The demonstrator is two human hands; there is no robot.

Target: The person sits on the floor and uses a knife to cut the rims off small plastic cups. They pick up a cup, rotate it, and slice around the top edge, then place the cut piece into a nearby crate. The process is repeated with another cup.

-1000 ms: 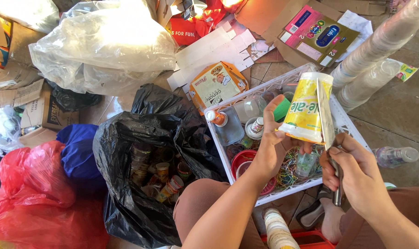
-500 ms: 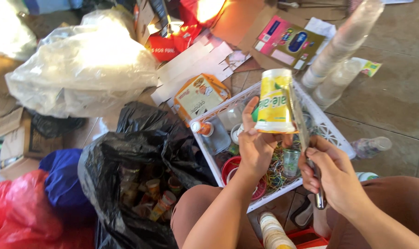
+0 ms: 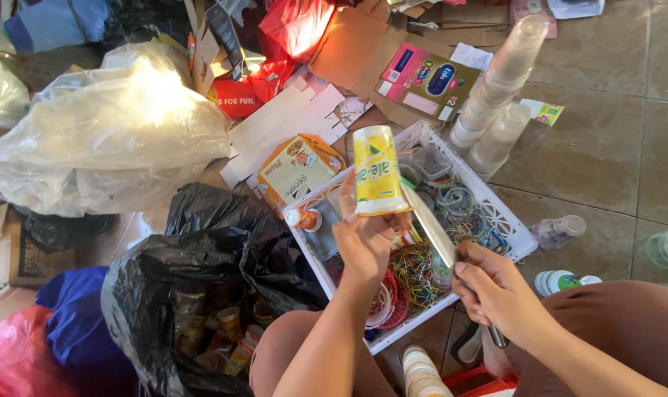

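Observation:
My left hand (image 3: 365,239) holds a yellow and white plastic cup (image 3: 376,170) upright above a white plastic basket (image 3: 512,229). My right hand (image 3: 495,292) grips a knife (image 3: 431,225) by its handle. The blade slants up to the cup's lower right edge and touches it. The basket holds rubber bands, plastic lids and a small bottle with an orange cap (image 3: 303,218).
A black bag (image 3: 201,287) full of used cups stands open at the left. Stacks of clear cups (image 3: 499,84) lie beyond the basket. A large clear bag (image 3: 106,132), flattened cardboard (image 3: 290,121), red and blue bags lie around. Small bottles (image 3: 562,230) rest on the tiled floor.
The view has shifted, so the scene sits lower and more to the right. The cup and knife stay together in my hands, the blade now against the cup's lower edge.

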